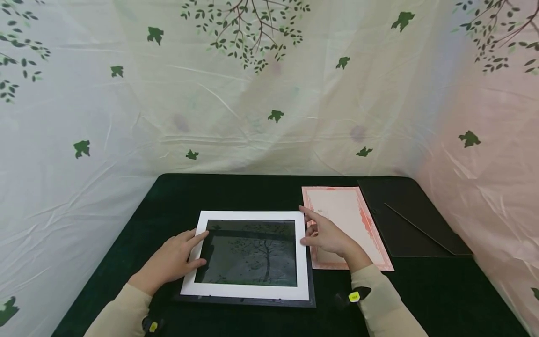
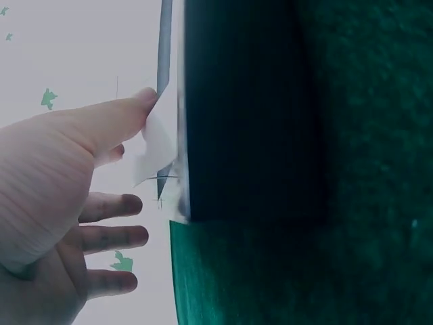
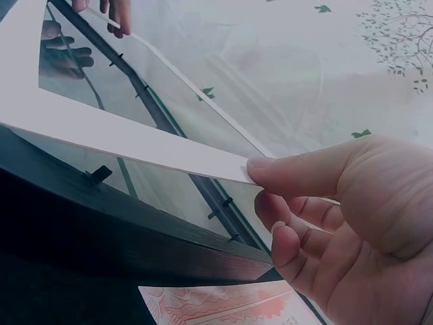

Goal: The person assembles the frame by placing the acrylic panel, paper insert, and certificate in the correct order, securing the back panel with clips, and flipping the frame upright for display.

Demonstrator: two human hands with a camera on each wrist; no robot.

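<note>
White rectangular card mat (image 1: 248, 291), lower centre, mostly hides black rectangular frame (image 1: 252, 302); right hand (image 1: 326, 235) pinches mat; left hand (image 1: 172, 255): grip indeterminate.

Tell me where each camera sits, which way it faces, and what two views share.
Head: on the person's head, facing forward and down at the white border, dark frame and pink-edged paper; left hand, right hand and sleeves show.
Left wrist: on that wrist, facing the frame and green cloth; left hand shows.
Right wrist: on that wrist, facing the pinched border; right hand and left fingers show.
Head and right wrist both show the paper.
</note>
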